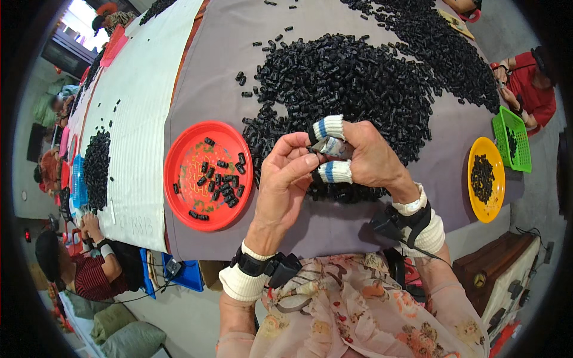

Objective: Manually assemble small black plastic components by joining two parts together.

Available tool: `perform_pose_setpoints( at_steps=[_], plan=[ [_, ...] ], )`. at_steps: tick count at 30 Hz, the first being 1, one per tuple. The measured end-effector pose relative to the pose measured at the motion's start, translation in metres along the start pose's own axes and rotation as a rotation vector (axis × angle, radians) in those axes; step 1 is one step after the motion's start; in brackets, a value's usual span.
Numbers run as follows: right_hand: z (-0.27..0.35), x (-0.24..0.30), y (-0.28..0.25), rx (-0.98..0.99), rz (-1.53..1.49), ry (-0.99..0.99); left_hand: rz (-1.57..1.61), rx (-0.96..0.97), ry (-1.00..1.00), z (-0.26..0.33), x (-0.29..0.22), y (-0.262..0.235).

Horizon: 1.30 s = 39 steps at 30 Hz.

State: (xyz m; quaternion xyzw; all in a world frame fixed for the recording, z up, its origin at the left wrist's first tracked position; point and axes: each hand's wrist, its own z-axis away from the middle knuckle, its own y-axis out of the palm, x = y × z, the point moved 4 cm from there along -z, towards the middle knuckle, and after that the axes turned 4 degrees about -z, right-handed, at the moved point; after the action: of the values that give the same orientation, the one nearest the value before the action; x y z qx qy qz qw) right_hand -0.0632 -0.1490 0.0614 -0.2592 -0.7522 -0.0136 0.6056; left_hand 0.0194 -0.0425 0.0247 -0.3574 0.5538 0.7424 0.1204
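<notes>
Grip: our left hand (280, 182) and right hand (375, 156) pinched a half-hidden dark piece (312, 152).
Plate (179, 148): sat left of them.
Heap (343, 77): lay beyond.

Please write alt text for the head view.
A person's left hand and right hand, the right with white-and-blue finger covers, meet before a pile of black parts; what they hold is unclear. A red plate of parts lies left; a yellow plate and green basket sit right.
</notes>
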Motion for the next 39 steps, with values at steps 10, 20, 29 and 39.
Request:
perform_pose_setpoints(
  at_steps=[10,20,29,39],
  plan=[
    [0.001,-0.003,0.001,-0.005,0.003,-0.012,-0.104,-0.052,-0.009,0.001,0.0,-0.001],
    [0.002,-0.001,-0.001,-0.053,-0.048,0.005,0.092,0.028,0.018,0.0,0.006,-0.009],
    [-0.003,-0.001,-0.003,0.048,-0.011,0.009,0.122,0.073,0.027,0.001,0.001,-0.011],
    [-0.008,0.003,-0.003,0.137,0.155,0.038,0.103,0.063,-0.021,-0.001,0.009,-0.014]
  ],
)
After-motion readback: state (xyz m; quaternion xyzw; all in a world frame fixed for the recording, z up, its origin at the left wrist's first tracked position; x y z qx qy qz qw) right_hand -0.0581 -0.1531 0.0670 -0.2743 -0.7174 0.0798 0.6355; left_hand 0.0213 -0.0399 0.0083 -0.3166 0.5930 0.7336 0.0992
